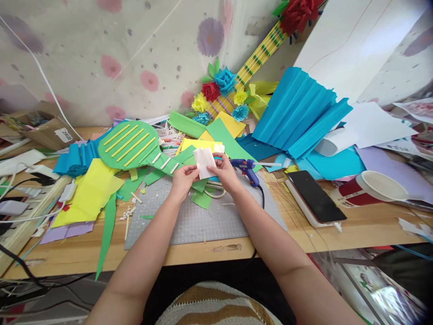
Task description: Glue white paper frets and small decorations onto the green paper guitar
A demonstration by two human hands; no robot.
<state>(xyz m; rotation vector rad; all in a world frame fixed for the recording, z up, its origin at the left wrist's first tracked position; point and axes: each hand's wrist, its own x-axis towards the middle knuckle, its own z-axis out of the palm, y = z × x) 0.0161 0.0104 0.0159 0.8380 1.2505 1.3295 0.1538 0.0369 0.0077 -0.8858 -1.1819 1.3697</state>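
Observation:
A small white piece of paper (pixel 204 163) is held up between my two hands, above the grey cutting mat (pixel 237 225). My left hand (pixel 184 179) pinches its left lower edge. On the other side, my right hand (pixel 226 170) has thumb and fingers closed on its right edge. Just right of my right hand lies a blue glue gun (pixel 248 170) with a white glue stick in its back. Left of my hands rests a green paddle-shaped piece (pixel 128 144) with yellow strips on its round part and short white strips on its neck.
Behind stands a yellow paper guitar (pixel 259 58) with paper flowers. Blue crepe paper (pixel 294 113), a phone (pixel 316 195) and a paper cup (pixel 375 189) are at right. Yellow paper (pixel 89 192), scraps and a power strip (pixel 37 216) with cables lie left.

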